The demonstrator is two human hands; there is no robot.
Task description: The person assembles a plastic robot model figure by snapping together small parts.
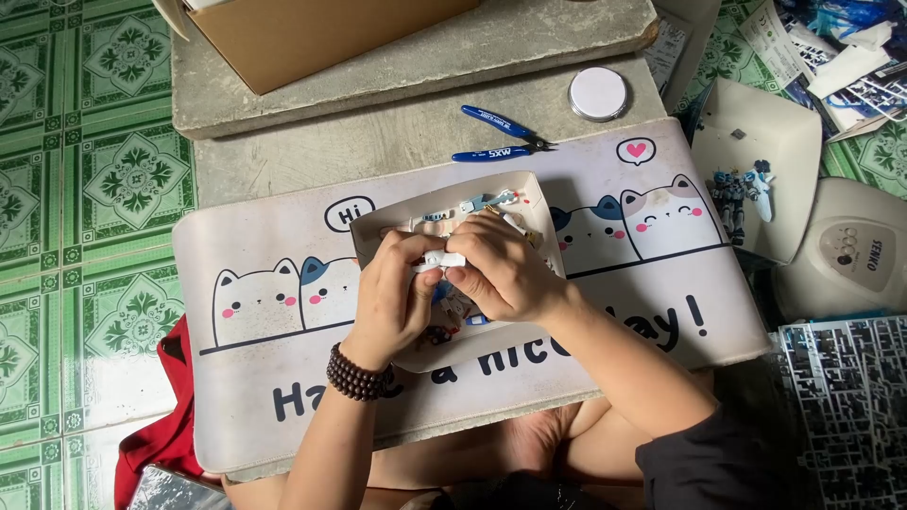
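Both hands meet over a shallow white cardboard tray [534,194] that lies on a pale desk mat [265,378] printed with cartoon cats. My left hand [397,293], with a dark bead bracelet at the wrist, and my right hand [501,269] pinch the same small white plastic model piece [442,259] between their fingertips. Several small white, blue and red model parts [487,201] lie loose in the tray, partly hidden under my hands.
Blue-handled nippers [501,135] lie open behind the tray, a round white lid [598,93] beyond. A cardboard box [312,33] sits on a concrete slab. At right: a box lid holding blue-white model figures [742,198], a white fan base [850,250], grey parts sprues [846,397]. Red cloth [161,434] lower left.
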